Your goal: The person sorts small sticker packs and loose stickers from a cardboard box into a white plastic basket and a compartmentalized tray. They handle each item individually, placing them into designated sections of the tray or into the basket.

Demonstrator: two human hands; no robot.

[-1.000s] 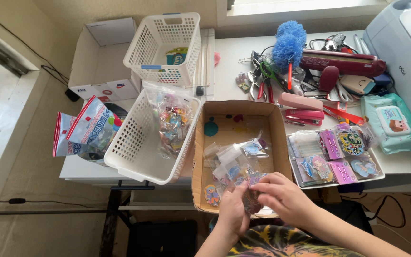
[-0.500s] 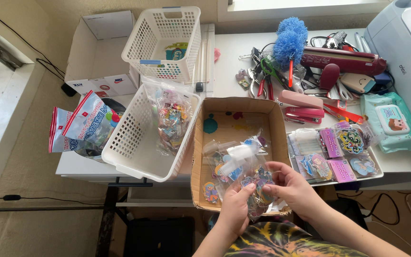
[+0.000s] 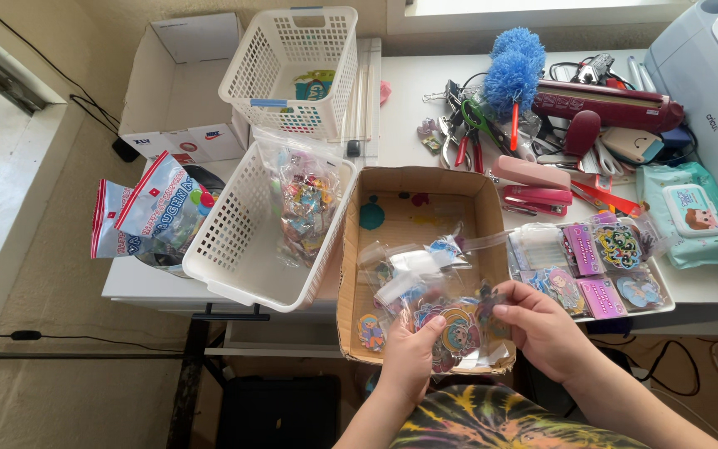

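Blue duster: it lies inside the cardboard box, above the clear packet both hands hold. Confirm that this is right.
Not quite. The blue duster lies on the white table among the scissors and tools, beyond the cardboard box, not inside it. The head view shows this. The left hand and right hand do hold the clear packet over the box.

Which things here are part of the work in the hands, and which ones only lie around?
In hand:
- left hand and right hand, both on a clear sticker bag
- cardboard box of small packets

Lying about:
- two white baskets
- blue duster
- pink stapler
- wipes pack
- scissors
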